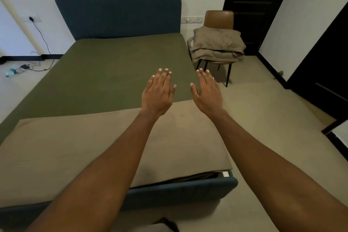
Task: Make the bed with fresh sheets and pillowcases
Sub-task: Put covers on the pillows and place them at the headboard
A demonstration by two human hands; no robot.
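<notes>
To our right a brown chair stands just beside the bed's head end, carrying a stack of folded beige linens. Behind it is a dark door, with a switch plate on the wall between chair and headboard. On the far left a black cable drops from a wall socket to a small tangle of gadgets on the floor. Nothing lies between our arms and the mattress. The bed runs lengthwise away from us toward the blue headboard, and a green sheet lies smooth over its far part. A tan sheet covers the near end. Its long axis lies crosswise to the bed, and its far edge slants from lower left to upper right. At the near right corner it rides above the blue bed frame, leaving a dark gap. Our left hand is stretched out over the green sheet, just past the tan edge, and our right hand over the bed's right edge. Each grip is released, fingers straight, holding nothing. We cannot tell whether the palms touch the cloth. The floor is pale and the walls white.
</notes>
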